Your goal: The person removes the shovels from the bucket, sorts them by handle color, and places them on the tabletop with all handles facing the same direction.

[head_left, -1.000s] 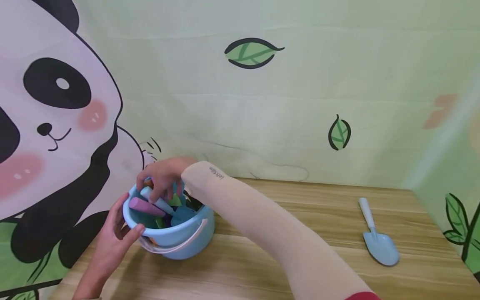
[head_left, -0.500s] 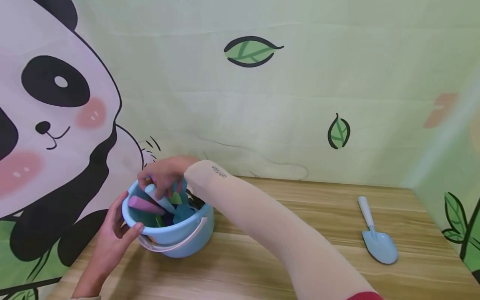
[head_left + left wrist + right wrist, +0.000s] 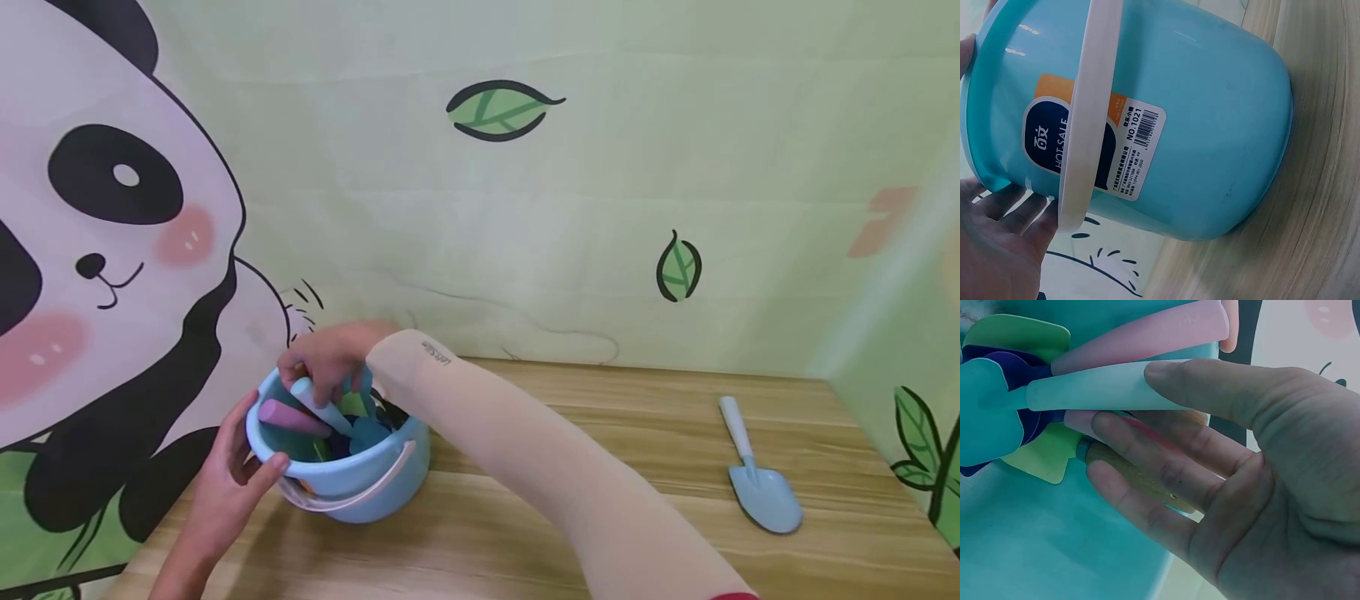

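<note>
A light blue bucket [image 3: 393, 492] with a white handle [image 3: 1085, 144] stands on the wooden tabletop at the left. My left hand [image 3: 225, 483] grips its rim, thumb towards me and fingers round the far side. My right hand [image 3: 330, 358] reaches down into the bucket's mouth. In the right wrist view its thumb lies on the pale blue handle of a small garden trowel [image 3: 1097, 387], which it pinches against the fingers behind. Beside this are a pink-handled tool [image 3: 1147, 339] and a wooden-handled tool [image 3: 1125, 472]. Their blades overlap; some are partly hidden.
A second pale blue trowel [image 3: 765, 500] lies on the tabletop [image 3: 637, 442] at the right. Behind the table hangs a green cloth backdrop [image 3: 360, 167] with a panda and leaves. A printed label [image 3: 1129, 150] is on the bucket's side.
Inside the bucket, my right hand has shifted slightly, and the pale blue trowel handle has moved a little to the right with it. My left hand stays on the rim.
</note>
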{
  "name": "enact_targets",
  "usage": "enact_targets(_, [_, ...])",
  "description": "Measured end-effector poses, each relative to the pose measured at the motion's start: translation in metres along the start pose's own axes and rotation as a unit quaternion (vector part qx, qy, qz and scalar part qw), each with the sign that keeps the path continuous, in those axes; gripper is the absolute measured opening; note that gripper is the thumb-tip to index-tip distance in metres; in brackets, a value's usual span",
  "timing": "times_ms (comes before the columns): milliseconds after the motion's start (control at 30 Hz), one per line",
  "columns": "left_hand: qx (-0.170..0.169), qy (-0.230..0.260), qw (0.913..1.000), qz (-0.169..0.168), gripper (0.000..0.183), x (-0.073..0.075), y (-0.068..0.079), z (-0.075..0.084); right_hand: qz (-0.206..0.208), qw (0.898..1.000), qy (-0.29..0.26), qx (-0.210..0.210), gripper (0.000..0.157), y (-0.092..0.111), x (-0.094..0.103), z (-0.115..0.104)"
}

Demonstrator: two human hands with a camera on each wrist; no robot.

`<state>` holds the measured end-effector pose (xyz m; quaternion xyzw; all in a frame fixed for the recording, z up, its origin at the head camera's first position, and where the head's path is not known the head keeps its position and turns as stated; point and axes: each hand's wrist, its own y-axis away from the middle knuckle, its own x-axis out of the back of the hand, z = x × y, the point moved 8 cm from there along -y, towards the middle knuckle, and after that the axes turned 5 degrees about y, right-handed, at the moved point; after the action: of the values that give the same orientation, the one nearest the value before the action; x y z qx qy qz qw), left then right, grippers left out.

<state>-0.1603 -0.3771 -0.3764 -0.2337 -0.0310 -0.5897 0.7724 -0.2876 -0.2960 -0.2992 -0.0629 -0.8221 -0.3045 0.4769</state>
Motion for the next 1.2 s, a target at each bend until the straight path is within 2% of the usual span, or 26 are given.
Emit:
enact_targets(133, [0.007,-0.005,1.0,0.001,0.084,-0.001,0.0,-0.002,-0.001,1.0,0.011,0.013,0.027,0.0,-0.002,0.001])
enact_targets(267, [0.0,-0.005,1.0,0.004,0.085,-0.002,0.0,-0.003,0.008,0.999,0.021,0.041,0.027,0.005,0.001,0.003])
enact_targets(533, [-0.019,0.011,0.9997,0.01,0.084,-0.001,0.001,-0.002,0.039,0.997,-0.037,0.061,0.029,0.024,0.015,0.015])
enact_targets(733, [-0.022,0.015,0.9996,0.006,0.085,-0.001,0.001,-0.002,0.094,0.99,-0.069,0.078,0.034,0.039,0.031,0.022])
enact_targets(933, [-0.01,-0.004,0.9999,0.004,0.085,-0.001,0.0,-0.004,0.145,0.981,-0.068,0.108,0.033,0.05,0.042,0.027])
enact_targets(1200, [-0.012,-0.01,0.9998,0.009,0.085,0.0,-0.001,-0.004,0.196,0.969,-0.075,0.129,0.033,0.059,0.05,0.028])
